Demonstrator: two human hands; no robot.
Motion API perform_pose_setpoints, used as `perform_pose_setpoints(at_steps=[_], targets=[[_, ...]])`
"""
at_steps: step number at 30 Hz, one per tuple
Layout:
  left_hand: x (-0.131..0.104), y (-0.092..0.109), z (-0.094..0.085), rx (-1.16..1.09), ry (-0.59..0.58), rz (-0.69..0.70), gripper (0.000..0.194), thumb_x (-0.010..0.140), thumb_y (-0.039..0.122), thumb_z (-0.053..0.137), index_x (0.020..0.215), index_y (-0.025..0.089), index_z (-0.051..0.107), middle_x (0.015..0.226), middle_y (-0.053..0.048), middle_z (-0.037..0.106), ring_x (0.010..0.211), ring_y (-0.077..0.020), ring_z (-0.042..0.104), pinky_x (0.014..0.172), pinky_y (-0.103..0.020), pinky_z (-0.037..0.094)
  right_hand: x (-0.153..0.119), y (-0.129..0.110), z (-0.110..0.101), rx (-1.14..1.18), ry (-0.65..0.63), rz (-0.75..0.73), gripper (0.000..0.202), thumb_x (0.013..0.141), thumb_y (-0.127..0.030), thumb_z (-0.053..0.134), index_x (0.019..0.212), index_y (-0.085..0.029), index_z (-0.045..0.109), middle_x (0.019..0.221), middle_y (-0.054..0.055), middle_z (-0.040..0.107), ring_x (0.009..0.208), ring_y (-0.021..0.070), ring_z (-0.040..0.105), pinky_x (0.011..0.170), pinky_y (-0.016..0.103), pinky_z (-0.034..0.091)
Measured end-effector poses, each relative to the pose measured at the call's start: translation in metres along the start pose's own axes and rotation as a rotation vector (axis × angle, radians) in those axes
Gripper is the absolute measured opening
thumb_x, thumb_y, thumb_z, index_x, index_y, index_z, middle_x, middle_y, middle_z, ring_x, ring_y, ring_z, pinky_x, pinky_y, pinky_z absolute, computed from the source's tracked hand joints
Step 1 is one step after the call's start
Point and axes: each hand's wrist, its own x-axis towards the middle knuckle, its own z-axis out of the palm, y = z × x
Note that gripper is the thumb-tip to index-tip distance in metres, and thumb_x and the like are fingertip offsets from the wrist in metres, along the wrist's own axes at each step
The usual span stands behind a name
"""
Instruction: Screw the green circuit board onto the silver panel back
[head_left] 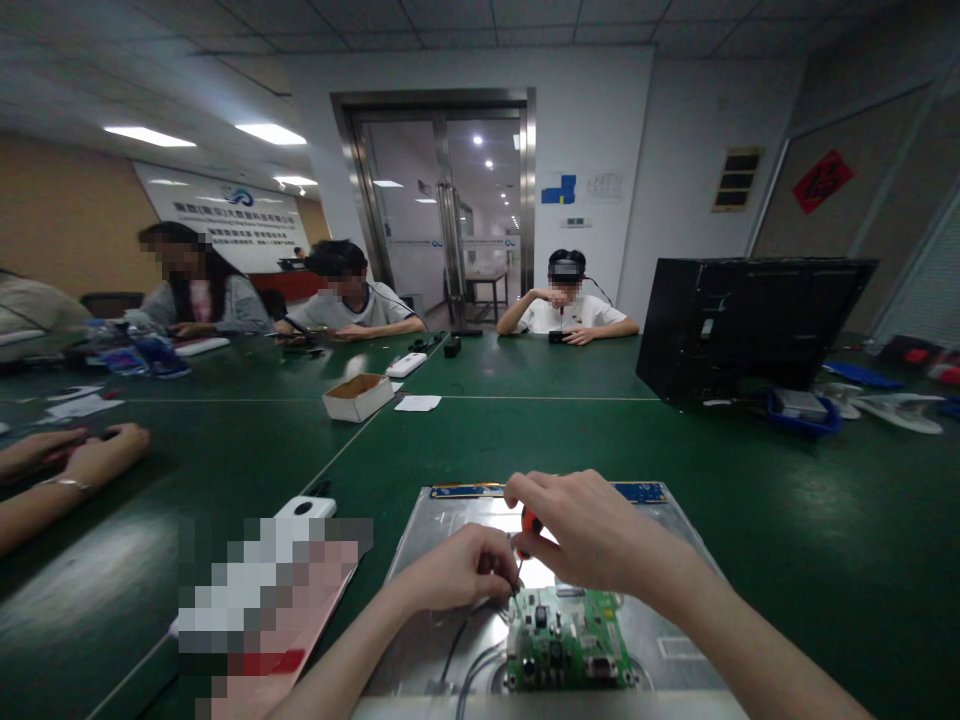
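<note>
A flat silvery display panel lies on the green table in front of me, with a blue strip board along its far edge. Mounted on its near part is a green circuit board. My right hand grips a screwdriver by its orange and black handle, the thin shaft pointing down to the board's far left corner. Beside that corner, my left hand has its fingers pinched together; what they hold, if anything, is hidden. Dark cables run over the panel to the left of the board.
A large black monitor casing stands at the right, near a blue tray. An open cardboard box and a paper slip lie ahead. Left of the panel is a white power strip. Several people sit around the table.
</note>
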Motion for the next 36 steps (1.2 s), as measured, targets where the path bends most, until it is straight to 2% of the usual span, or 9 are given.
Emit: perform_pose_setpoints(at_steps=[6, 10, 14, 18, 24, 32, 36], targets=[[-0.0001, 0.0014, -0.001, 0.011, -0.003, 0.005, 0.012, 0.065, 0.015, 0.063, 0.074, 0.018, 0.071, 0.068, 0.003, 0.065, 0.064, -0.0136, 0.055, 0.06, -0.022, 0.043, 0.0006, -0.002, -0.0023, -0.03, -0.034, 0.027, 0.014, 0.093, -0.03, 0.068, 0.099, -0.02, 0.059, 0.089, 0.003, 0.075, 0.07, 0.0164, 0.066, 0.055, 0.028, 0.021], [0.0005, 0.0007, -0.0016, 0.02, -0.007, 0.021, 0.01, 0.066, 0.014, 0.064, 0.072, 0.018, 0.07, 0.069, 0.004, 0.064, 0.066, -0.014, 0.055, 0.066, -0.024, 0.044, -0.0032, -0.0033, -0.0038, 0.012, -0.001, -0.046, 0.019, 0.089, -0.024, 0.064, 0.106, -0.02, 0.057, 0.101, 0.005, 0.071, 0.074, 0.0162, 0.063, 0.055, 0.028, 0.023], [0.0007, 0.0001, -0.0019, 0.023, -0.018, 0.024, 0.01, 0.067, 0.014, 0.064, 0.072, 0.019, 0.07, 0.067, 0.004, 0.063, 0.065, -0.014, 0.055, 0.065, -0.024, 0.043, -0.0043, -0.0043, -0.0043, 0.028, -0.013, -0.054, 0.023, 0.084, -0.019, 0.059, 0.106, -0.018, 0.055, 0.101, 0.006, 0.069, 0.072, 0.0158, 0.06, 0.055, 0.027, 0.024], [-0.0002, 0.0013, -0.0017, 0.011, -0.015, 0.017, 0.012, 0.066, 0.014, 0.063, 0.074, 0.018, 0.072, 0.069, 0.003, 0.065, 0.064, -0.0138, 0.055, 0.062, -0.023, 0.041, -0.0015, -0.0035, -0.0005, 0.011, -0.008, -0.02, 0.018, 0.09, -0.02, 0.058, 0.108, -0.019, 0.055, 0.096, 0.004, 0.072, 0.071, 0.0159, 0.062, 0.055, 0.028, 0.022], [-0.0012, 0.0038, -0.0014, -0.016, -0.007, 0.012, 0.013, 0.065, 0.015, 0.063, 0.076, 0.017, 0.071, 0.07, 0.002, 0.067, 0.066, -0.0149, 0.057, 0.064, -0.023, 0.043, 0.0014, -0.0012, 0.0005, -0.032, -0.01, -0.008, 0.015, 0.094, -0.029, 0.065, 0.104, -0.02, 0.058, 0.094, 0.002, 0.074, 0.071, 0.0158, 0.064, 0.054, 0.028, 0.021], [0.0, 0.0028, -0.0006, -0.009, 0.001, 0.032, 0.006, 0.064, 0.013, 0.063, 0.066, 0.017, 0.067, 0.061, 0.005, 0.056, 0.062, -0.013, 0.05, 0.062, -0.022, 0.039, -0.0046, -0.0028, -0.006, 0.041, -0.033, -0.061, 0.025, 0.082, -0.02, 0.06, 0.107, -0.018, 0.056, 0.099, 0.005, 0.069, 0.071, 0.0159, 0.059, 0.054, 0.028, 0.024], [0.0, 0.0017, -0.0008, -0.004, -0.008, 0.029, 0.005, 0.065, 0.014, 0.063, 0.066, 0.018, 0.066, 0.062, 0.005, 0.056, 0.061, -0.0125, 0.05, 0.063, -0.023, 0.041, -0.0041, -0.0035, -0.0047, 0.051, -0.034, -0.041, 0.025, 0.083, -0.019, 0.058, 0.108, -0.018, 0.055, 0.094, 0.004, 0.07, 0.07, 0.0164, 0.06, 0.055, 0.028, 0.025]])
